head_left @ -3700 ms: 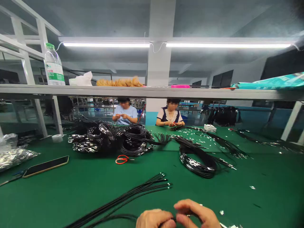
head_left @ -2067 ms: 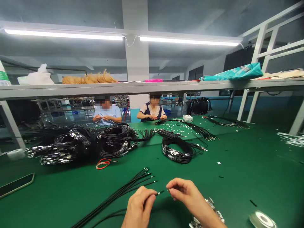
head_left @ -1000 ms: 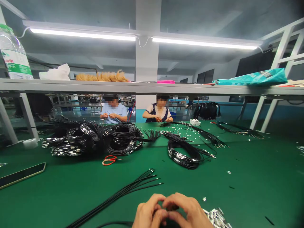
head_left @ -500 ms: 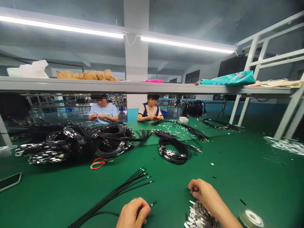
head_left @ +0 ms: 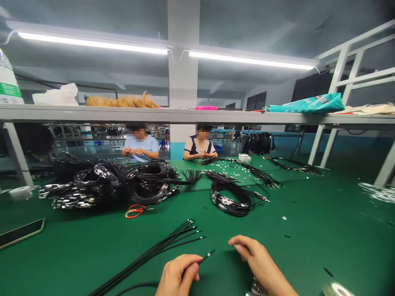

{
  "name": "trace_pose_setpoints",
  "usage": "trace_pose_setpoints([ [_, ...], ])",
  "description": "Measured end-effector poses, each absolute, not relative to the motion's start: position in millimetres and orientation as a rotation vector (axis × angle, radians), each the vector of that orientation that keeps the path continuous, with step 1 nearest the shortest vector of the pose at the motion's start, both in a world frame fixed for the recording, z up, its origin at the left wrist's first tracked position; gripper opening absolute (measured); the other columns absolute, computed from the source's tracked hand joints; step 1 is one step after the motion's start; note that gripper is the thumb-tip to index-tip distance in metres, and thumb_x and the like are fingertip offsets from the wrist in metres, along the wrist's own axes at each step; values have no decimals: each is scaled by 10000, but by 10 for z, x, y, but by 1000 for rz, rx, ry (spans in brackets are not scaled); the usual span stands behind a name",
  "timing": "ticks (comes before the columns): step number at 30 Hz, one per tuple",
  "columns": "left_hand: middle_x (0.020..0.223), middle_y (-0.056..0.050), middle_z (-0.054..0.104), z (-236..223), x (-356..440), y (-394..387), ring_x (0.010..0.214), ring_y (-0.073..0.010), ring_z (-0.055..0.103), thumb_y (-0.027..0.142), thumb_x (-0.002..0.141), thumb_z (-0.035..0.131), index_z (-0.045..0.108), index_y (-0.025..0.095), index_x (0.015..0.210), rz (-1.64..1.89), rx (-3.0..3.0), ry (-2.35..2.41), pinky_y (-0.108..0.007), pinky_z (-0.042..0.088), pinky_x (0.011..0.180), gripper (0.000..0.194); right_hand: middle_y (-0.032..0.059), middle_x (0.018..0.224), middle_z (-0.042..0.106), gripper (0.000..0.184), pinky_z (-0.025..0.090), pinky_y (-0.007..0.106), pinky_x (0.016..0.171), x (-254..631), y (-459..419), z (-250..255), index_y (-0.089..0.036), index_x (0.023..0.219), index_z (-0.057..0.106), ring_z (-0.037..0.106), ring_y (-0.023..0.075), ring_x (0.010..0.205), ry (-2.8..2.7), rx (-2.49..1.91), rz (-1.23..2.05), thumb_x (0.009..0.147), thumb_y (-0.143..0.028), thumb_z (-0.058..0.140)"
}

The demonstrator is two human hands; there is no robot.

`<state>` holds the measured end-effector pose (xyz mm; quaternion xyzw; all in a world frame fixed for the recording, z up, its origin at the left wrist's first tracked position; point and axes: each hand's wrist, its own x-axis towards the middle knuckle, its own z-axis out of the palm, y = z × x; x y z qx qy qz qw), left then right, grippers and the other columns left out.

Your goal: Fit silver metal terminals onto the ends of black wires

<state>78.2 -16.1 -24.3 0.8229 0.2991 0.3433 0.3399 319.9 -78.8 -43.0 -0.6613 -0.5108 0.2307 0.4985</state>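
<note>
Evidently the left hand (head_left: 180, 273) has its grip closed on a slim black cable (head_left: 203, 259) with a white-banded end, aimed at two o'clock — a slack pinch could let it twist — while the right hand's (head_left: 251, 253) hold I cannot tell.

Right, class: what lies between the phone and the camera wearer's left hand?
A bundle of black cables lies slantwise on the table between the phone and the left hand, as the head view shows.
</note>
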Motion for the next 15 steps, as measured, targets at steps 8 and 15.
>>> trace_pose_setpoints([
  [8,615,-30,687,-202,847,-230,560,-158,626,297,826,528,750,175,841,883,2056,842,-196,441,543,254,34,670,687,355,500,263,618,2723,-696,-400,-170,829,702,620,162,619,-929,-1144,978,668,-484,740],
  [15,589,-9,681,-214,850,-225,532,-146,608,302,832,516,746,189,822,882,2085,881,-185,435,526,257,41,642,707,310,504,283,603,2710,-745,-269,-176,737,737,632,179,582,-876,-1116,965,593,-441,808],
])
